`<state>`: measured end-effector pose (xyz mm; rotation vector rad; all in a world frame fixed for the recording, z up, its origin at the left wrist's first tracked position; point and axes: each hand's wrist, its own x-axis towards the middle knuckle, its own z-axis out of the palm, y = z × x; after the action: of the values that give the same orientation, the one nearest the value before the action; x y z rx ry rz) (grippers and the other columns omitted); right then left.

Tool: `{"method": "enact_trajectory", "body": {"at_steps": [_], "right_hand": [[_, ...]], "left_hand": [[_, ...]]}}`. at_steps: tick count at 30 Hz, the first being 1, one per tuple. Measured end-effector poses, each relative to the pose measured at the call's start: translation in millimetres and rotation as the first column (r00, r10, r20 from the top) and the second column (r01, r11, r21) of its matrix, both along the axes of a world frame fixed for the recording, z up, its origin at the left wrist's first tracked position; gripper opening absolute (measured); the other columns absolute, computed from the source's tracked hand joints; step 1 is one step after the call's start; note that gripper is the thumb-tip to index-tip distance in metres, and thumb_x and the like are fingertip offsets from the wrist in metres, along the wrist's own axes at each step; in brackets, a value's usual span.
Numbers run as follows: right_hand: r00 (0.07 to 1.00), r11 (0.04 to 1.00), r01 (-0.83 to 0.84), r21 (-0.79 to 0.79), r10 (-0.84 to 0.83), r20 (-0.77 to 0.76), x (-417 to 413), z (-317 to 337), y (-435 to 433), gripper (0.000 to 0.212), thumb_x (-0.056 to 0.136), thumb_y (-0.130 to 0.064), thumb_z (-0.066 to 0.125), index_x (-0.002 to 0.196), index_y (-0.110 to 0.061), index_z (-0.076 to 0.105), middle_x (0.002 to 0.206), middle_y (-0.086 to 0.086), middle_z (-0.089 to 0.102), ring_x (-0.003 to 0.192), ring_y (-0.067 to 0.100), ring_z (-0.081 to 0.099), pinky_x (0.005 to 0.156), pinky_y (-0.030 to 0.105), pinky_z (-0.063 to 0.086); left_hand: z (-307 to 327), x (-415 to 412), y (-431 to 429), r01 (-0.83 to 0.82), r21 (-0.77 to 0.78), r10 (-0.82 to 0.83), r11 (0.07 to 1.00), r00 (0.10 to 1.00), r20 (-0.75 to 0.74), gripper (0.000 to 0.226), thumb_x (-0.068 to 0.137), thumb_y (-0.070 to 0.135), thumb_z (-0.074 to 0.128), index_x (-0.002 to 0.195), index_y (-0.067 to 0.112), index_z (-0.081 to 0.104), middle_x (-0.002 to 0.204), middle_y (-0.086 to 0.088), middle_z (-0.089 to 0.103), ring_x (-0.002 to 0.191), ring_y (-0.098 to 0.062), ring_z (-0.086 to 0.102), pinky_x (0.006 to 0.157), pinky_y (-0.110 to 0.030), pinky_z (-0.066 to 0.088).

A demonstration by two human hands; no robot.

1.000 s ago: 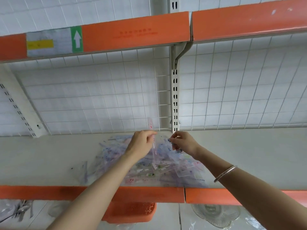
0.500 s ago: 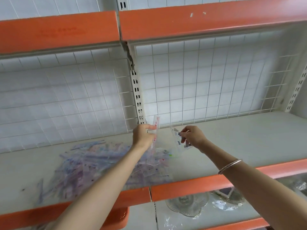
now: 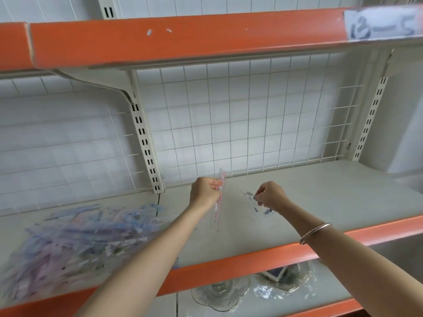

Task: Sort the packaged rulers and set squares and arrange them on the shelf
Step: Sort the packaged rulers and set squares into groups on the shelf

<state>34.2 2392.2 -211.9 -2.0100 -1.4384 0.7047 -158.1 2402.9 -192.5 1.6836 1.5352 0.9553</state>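
Head view: we see the left hand (image 3: 204, 193) clenched round a ruler (image 3: 217, 205) in a clear wrapper with red print. The ruler is held nearly upright above the shelf (image 3: 332, 195), and its top end pokes out above the fist. Just to the right, not touching it, the right hand (image 3: 271, 197) pinches the top of a pack (image 3: 255, 205) with blue print. The pack is so transparent that we cannot tell if it holds a set square or a ruler. A bangle (image 3: 315, 232) circles the right wrist. Further left on the same shelf lies a pile (image 3: 75, 241) of packs, smeared by blur, its left edge cut off. A wire grid (image 3: 251, 115) stands behind. Below, glass dishes (image 3: 220, 292) are partly hidden by the shelf's orange lip (image 3: 229, 268). At top right is a blurred label (image 3: 382, 24).
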Motion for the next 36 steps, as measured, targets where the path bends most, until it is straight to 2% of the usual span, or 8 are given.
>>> {"method": "enact_trajectory", "body": {"at_steps": [5, 14, 17, 21, 24, 27, 32, 36], "right_hand": [[0.990, 1.000, 0.007, -0.027, -0.003, 0.144, 21, -14, 3, 0.020, 0.077, -0.001, 0.053, 0.090, 0.003, 0.068, 0.093, 0.017, 0.069, 0.084, 0.030, 0.065, 0.064, 0.027, 0.049], [0.908, 0.990, -0.123, 0.067, 0.085, 0.411, 29, -14, -2, 0.017, 0.082, -0.007, 0.060, 0.098, -0.005, 0.062, 0.107, 0.011, 0.060, 0.097, 0.027, 0.057, 0.072, 0.028, 0.043], [0.956, 0.966, -0.172, 0.193, 0.116, 0.270, 30, -3, -6, 0.018, 0.088, -0.022, 0.061, 0.099, -0.009, 0.062, 0.100, 0.008, 0.065, 0.086, 0.022, 0.058, 0.069, 0.026, 0.043], [0.984, 0.964, -0.177, 0.197, 0.177, 0.019, 35, 12, -13, 0.039, 0.082, -0.038, 0.069, 0.108, -0.010, 0.059, 0.092, 0.002, 0.060, 0.072, 0.013, 0.056, 0.057, 0.019, 0.042], [0.991, 0.970, -0.121, 0.209, 0.130, -0.030, 49, 12, -12, 0.045, 0.075, -0.035, 0.076, 0.108, -0.010, 0.057, 0.088, 0.004, 0.062, 0.069, 0.011, 0.056, 0.058, 0.020, 0.042], [0.996, 0.973, -0.085, 0.214, 0.085, 0.010, 67, 9, -11, 0.040, 0.078, -0.026, 0.075, 0.109, -0.009, 0.058, 0.090, 0.007, 0.065, 0.072, 0.017, 0.058, 0.055, 0.020, 0.042], [0.979, 0.985, 0.024, 0.169, -0.057, 0.195, 118, 2, -5, 0.030, 0.080, -0.008, 0.064, 0.110, -0.011, 0.063, 0.099, 0.011, 0.069, 0.086, 0.027, 0.064, 0.069, 0.030, 0.050], [0.943, 0.983, 0.121, 0.142, -0.158, 0.292, 159, -4, -4, 0.028, 0.081, -0.004, 0.060, 0.107, -0.011, 0.065, 0.106, 0.013, 0.066, 0.098, 0.031, 0.061, 0.076, 0.031, 0.048]], "left_hand": [[-3, 29, 5, 0.030, -0.033, -0.030, 0.999, 0.999, 0.011, 0.038, 0.075, -0.005, 0.063, 0.106, 0.013, 0.072, 0.089, 0.001, 0.065, 0.094, -0.021, 0.067, 0.088, -0.037, 0.055], [-9, 70, 12, 0.060, -0.043, -0.061, 0.997, 0.998, -0.021, 0.036, 0.074, -0.002, 0.064, 0.103, 0.018, 0.073, 0.087, 0.006, 0.067, 0.092, -0.018, 0.067, 0.086, -0.036, 0.056], [-9, 86, 14, 0.059, -0.040, -0.060, 0.997, 0.998, -0.012, 0.030, 0.079, 0.005, 0.061, 0.102, 0.021, 0.074, 0.092, 0.004, 0.073, 0.088, -0.018, 0.070, 0.085, -0.036, 0.056], [-4, 112, 12, 0.068, -0.050, -0.063, 0.996, 0.994, 0.093, 0.030, 0.089, 0.008, 0.048, 0.105, 0.014, 0.072, 0.098, -0.003, 0.071, 0.083, -0.023, 0.071, 0.082, -0.036, 0.058], [-5, 130, 13, 0.097, -0.057, -0.090, 0.994, 0.990, 0.110, 0.030, 0.091, 0.008, 0.046, 0.110, 0.010, 0.070, 0.106, -0.005, 0.070, 0.093, -0.023, 0.068, 0.086, -0.036, 0.056], [-8, 146, 10, 0.167, -0.065, -0.160, 0.984, 0.981, 0.109, 0.033, 0.093, 0.008, 0.045, 0.118, 0.009, 0.067, 0.108, -0.008, 0.070, 0.087, -0.020, 0.069, 0.086, -0.036, 0.056], [-11, 162, 8, 0.259, 0.013, -0.250, 0.966, 0.944, -0.217, 0.041, 0.091, 0.014, 0.050, 0.130, 0.020, 0.056, 0.125, -0.002, 0.059, 0.111, -0.020, 0.057, 0.090, -0.025, 0.044], [-13, 170, 10, 0.388, 0.093, -0.255, 0.917, 0.749, -0.612, 0.042, 0.094, 0.026, 0.050, 0.135, 0.019, 0.051, 0.139, -0.003, 0.048, 0.124, -0.022, 0.048, 0.100, -0.032, 0.039]]}}
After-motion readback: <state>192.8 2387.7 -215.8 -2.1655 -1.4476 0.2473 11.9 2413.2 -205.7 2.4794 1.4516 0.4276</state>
